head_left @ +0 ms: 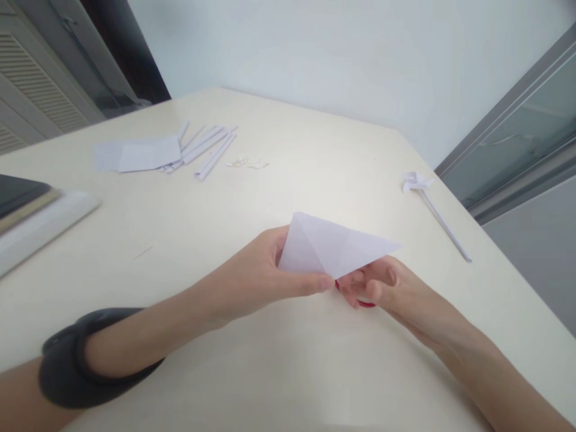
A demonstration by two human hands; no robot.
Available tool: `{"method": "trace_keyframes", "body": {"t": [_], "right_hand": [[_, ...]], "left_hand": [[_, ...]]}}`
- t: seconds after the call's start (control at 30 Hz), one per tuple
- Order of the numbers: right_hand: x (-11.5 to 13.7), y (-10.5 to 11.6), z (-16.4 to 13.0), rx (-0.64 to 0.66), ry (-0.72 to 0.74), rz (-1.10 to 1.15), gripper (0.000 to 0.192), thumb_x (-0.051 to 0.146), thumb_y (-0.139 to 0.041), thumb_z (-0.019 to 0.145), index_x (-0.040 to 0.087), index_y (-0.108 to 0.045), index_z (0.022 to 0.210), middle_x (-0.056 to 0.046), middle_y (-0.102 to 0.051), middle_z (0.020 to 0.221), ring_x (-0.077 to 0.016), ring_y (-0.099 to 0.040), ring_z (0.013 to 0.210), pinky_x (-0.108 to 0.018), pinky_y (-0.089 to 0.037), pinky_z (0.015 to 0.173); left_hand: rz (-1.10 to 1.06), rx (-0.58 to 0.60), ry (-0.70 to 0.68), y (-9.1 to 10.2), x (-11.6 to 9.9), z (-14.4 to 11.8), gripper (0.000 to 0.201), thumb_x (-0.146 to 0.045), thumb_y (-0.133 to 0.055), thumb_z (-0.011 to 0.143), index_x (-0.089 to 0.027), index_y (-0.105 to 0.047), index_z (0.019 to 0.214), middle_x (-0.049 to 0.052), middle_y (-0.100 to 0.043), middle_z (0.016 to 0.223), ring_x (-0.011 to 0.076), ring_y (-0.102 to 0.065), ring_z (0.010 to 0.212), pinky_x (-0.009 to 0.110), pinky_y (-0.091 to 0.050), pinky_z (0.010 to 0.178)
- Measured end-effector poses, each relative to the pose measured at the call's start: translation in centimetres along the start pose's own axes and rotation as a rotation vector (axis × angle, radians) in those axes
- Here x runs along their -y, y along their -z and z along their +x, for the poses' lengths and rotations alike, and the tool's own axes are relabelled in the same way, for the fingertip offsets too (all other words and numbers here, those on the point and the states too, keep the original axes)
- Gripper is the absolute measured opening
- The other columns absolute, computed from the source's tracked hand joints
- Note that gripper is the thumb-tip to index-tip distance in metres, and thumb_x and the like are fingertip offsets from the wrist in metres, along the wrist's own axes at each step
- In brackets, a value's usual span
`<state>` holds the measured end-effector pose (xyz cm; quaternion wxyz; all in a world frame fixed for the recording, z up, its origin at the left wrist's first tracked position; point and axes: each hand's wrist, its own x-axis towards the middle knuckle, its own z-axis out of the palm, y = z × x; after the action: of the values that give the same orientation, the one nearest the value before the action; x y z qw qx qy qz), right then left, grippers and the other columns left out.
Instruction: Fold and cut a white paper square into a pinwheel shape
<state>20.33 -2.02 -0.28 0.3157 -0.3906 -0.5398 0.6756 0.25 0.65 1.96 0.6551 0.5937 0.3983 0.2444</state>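
Observation:
My left hand [270, 270] pinches a folded white sheet of paper [330, 240], its thumb lying along the lower edge and the fingers behind. Creases cross the paper, and its right end tapers to a point. Just under that pointed end is my right hand [371, 282], its fingers curled around red-handled scissors [366, 304]. Only bits of the red handle show; blades are hidden behind the hands and paper.
A paper pinwheel [416, 182] on a rolled stick lies at the right table edge. White sheets [148, 153], several paper rolls [204, 147] and small scraps [247, 163] are at the back left. A dark-topped device [22, 195] stands on a white base at far left.

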Motion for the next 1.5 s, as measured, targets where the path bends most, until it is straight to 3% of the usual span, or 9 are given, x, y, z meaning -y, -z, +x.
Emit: {"method": "trace_keyframes", "body": {"t": [0.13, 0.33, 0.5, 0.63, 0.83, 1.0, 1.1, 1.23, 1.5], "right_hand": [[0.1, -1.7, 0.4, -0.088, -0.059, 0.058, 0.023, 0.035, -0.073, 0.069, 0.021, -0.064, 0.086, -0.001, -0.059, 0.077, -0.0166, -0.053, 0.074, -0.028, -0.043, 0.071], [-0.1, -1.5, 0.1, -0.150, -0.083, 0.035, 0.004, 0.023, -0.067, 0.077, 0.020, -0.064, 0.078, 0.002, -0.054, 0.072, -0.0110, -0.046, 0.066, -0.021, -0.036, 0.060], [0.1, -1.7, 0.3, -0.158, -0.094, 0.018, 0.013, 0.024, -0.069, 0.073, 0.018, -0.059, 0.069, 0.002, -0.050, 0.065, -0.0109, -0.045, 0.063, -0.022, -0.036, 0.058], [0.0, -1.4, 0.3, -0.176, -0.088, -0.077, 0.012, 0.027, -0.066, 0.077, 0.019, -0.057, 0.076, 0.002, -0.051, 0.069, -0.0122, -0.049, 0.067, -0.024, -0.038, 0.060], [0.2, -0.4, -0.3, -0.203, -0.020, -0.322, 0.016, 0.029, -0.060, 0.083, 0.020, -0.051, 0.074, 0.002, -0.050, 0.072, -0.0117, -0.046, 0.064, -0.026, -0.038, 0.060], [1.1, -0.2, -0.4, -0.274, 0.014, -0.204, 0.016, 0.028, -0.056, 0.087, 0.020, -0.051, 0.074, 0.002, -0.051, 0.072, -0.0100, -0.047, 0.062, -0.022, -0.033, 0.052], [1.0, -0.2, -0.3, -0.214, -0.019, -0.231, 0.015, 0.029, -0.056, 0.087, 0.020, -0.052, 0.075, 0.000, -0.053, 0.079, -0.0119, -0.050, 0.069, -0.023, -0.033, 0.054], [0.5, -0.3, -0.3, -0.121, -0.011, -0.355, 0.015, 0.029, -0.059, 0.085, 0.020, -0.053, 0.074, 0.001, -0.051, 0.078, -0.0126, -0.049, 0.070, -0.025, -0.035, 0.059], [0.4, -0.2, -0.6, -0.127, 0.010, -0.299, 0.012, 0.027, -0.058, 0.085, 0.021, -0.054, 0.075, -0.001, -0.054, 0.088, -0.0171, -0.051, 0.088, -0.025, -0.036, 0.061]], "left_hand": [[-0.047, 0.046, 0.006, -0.4, 0.3, 0.2, 0.035, -0.008, -0.063, 0.068, -0.023, -0.063, 0.099, -0.002, -0.069, 0.086, 0.0173, -0.064, 0.081, 0.024, -0.049, 0.065], [-0.032, 0.082, -0.012, -0.4, 0.4, 0.2, 0.030, -0.009, -0.058, 0.071, -0.023, -0.063, 0.097, -0.004, -0.069, 0.077, 0.0162, -0.063, 0.079, 0.022, -0.045, 0.062], [-0.082, 0.121, -0.035, -0.5, 0.7, 0.3, 0.022, -0.010, -0.056, 0.074, -0.023, -0.065, 0.090, -0.004, -0.069, 0.078, 0.0166, -0.063, 0.083, 0.024, -0.047, 0.070], [-0.125, 0.093, -0.028, -0.4, 0.8, 0.3, 0.017, -0.009, -0.058, 0.072, -0.022, -0.064, 0.083, -0.005, -0.066, 0.075, 0.0147, -0.062, 0.077, 0.025, -0.046, 0.074], [-0.111, -0.013, 0.049, 0.3, 1.0, 0.5, 0.002, -0.020, -0.059, 0.074, -0.019, -0.057, 0.075, -0.003, -0.061, 0.071, 0.0143, -0.056, 0.064, 0.023, -0.041, 0.058], [-0.150, 0.053, 0.017, -0.2, 1.4, 0.6, 0.010, -0.014, -0.060, 0.069, -0.020, -0.062, 0.077, 0.000, -0.065, 0.083, 0.0210, -0.061, 0.086, 0.031, -0.045, 0.075], [-0.124, 0.080, 0.037, -0.5, 1.3, 0.5, 0.009, -0.016, -0.064, 0.067, -0.021, -0.063, 0.075, -0.001, -0.064, 0.076, 0.0190, -0.061, 0.080, 0.027, -0.045, 0.068], [-0.092, 0.006, 0.086, -0.5, 1.0, 0.4, 0.008, -0.025, -0.067, 0.069, -0.021, -0.061, 0.071, -0.004, -0.060, 0.066, 0.0129, -0.055, 0.061, 0.022, -0.038, 0.055], [-0.121, 0.004, 0.065, -0.2, 1.3, 0.4, 0.012, -0.029, -0.067, 0.071, -0.020, -0.059, 0.070, -0.003, -0.061, 0.067, 0.0127, -0.055, 0.062, 0.023, -0.039, 0.058]]}}
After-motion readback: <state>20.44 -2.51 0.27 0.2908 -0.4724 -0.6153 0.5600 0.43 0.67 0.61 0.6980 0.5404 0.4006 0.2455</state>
